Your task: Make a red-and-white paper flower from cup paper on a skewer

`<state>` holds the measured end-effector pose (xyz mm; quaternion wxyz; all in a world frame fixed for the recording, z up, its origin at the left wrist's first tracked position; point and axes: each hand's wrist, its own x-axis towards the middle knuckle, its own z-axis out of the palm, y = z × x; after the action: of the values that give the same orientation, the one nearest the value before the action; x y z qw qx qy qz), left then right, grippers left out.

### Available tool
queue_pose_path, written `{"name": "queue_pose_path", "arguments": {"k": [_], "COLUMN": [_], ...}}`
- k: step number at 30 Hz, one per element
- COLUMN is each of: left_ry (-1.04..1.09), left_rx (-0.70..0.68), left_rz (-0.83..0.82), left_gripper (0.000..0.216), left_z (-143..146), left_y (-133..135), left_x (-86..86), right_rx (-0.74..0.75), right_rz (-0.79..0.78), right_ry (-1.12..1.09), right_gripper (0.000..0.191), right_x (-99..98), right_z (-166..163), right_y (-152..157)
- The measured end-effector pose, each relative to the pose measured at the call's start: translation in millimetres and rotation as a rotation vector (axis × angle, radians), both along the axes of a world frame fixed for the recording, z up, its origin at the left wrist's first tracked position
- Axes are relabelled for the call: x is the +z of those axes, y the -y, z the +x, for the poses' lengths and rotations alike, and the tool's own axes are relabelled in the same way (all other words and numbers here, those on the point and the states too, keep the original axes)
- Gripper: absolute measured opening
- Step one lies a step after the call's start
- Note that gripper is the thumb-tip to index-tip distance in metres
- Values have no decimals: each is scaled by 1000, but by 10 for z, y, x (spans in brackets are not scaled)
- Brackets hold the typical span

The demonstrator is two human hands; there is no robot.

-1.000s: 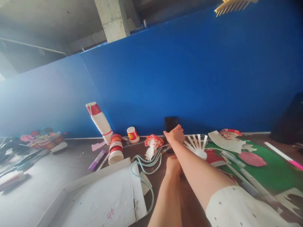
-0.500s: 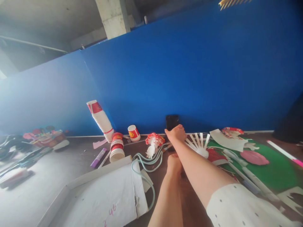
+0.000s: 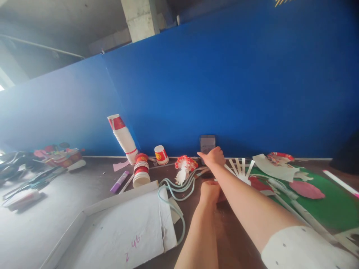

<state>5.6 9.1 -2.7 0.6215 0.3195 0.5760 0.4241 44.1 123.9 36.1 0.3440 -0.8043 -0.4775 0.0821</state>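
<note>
My right hand (image 3: 214, 156) reaches in front of a dark phone (image 3: 207, 143) that leans upright against the blue partition. Its fingers are curled in and its thumb sticks out to the left; whether it touches the phone, I cannot tell. The phone's face looks greyish and lit. Nearer to me, my left hand (image 3: 210, 192) rests low over the dark table, closed, its fingertips and anything in them hidden. A red-and-white paper flower (image 3: 185, 166) and a looped pale cable (image 3: 171, 196) lie left of the hands. Just right is a fan of white paper strips (image 3: 241, 170).
Left stand a leaning stack of paper cups (image 3: 123, 140), a shorter cup stack (image 3: 141, 173) and a single cup (image 3: 161, 155). A white box lid (image 3: 117, 231) fills the front left. Right lie a green sheet (image 3: 333, 209) and a pink paper piece (image 3: 307, 189).
The phone's face has turned from black to lit grey. My right hand has drawn slightly down and away from it, showing more of it. The view has shifted slightly.
</note>
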Motion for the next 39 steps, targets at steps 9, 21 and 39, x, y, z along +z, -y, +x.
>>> {"name": "queue_pose_path", "arguments": {"k": [9, 21, 39], "left_ry": [53, 36, 51], "left_rx": [-37, -48, -40], "left_rz": [-2, 8, 1], "left_gripper": [9, 9, 11], "left_z": [-9, 5, 0], "left_y": [52, 37, 26], "left_x": [75, 35, 28], "right_rx": [322, 907, 629], "right_rz": [290, 42, 181], "right_ry": [384, 634, 636], "right_gripper": [48, 33, 37], "right_x": [-77, -168, 12], "right_z": [591, 805, 884], "right_y": [308, 341, 278]}}
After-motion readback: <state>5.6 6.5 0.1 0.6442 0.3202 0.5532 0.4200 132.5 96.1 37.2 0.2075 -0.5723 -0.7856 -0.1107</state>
